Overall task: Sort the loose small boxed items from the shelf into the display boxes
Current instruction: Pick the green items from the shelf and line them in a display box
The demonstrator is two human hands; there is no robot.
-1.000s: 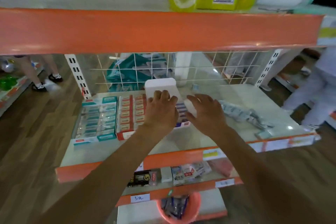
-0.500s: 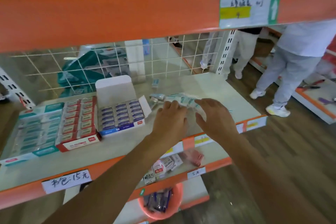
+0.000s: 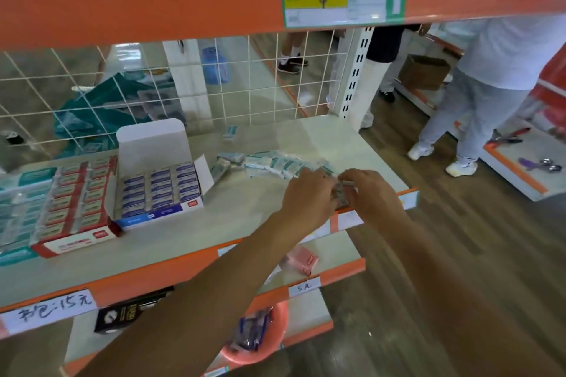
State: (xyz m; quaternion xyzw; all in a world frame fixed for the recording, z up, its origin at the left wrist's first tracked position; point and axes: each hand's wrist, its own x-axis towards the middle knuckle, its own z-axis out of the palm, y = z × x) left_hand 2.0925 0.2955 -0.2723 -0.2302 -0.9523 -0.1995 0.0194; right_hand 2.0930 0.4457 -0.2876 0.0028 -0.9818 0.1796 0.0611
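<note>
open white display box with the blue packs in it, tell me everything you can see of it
The open display box looks like white cardboard, blue band and small red logo on its front. Lid flap upright at the back, a side flap splayed out right. Three columns of small blue-and-white boxed items fill it. It sits flat on the shelf, close beside the red display box on its left. The left hand and right hand are off at the loose packs, not touching it.

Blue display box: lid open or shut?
Open: the blue-and-white cardboard display box has its white lid flap standing upright behind rows of small blue boxes.
</note>
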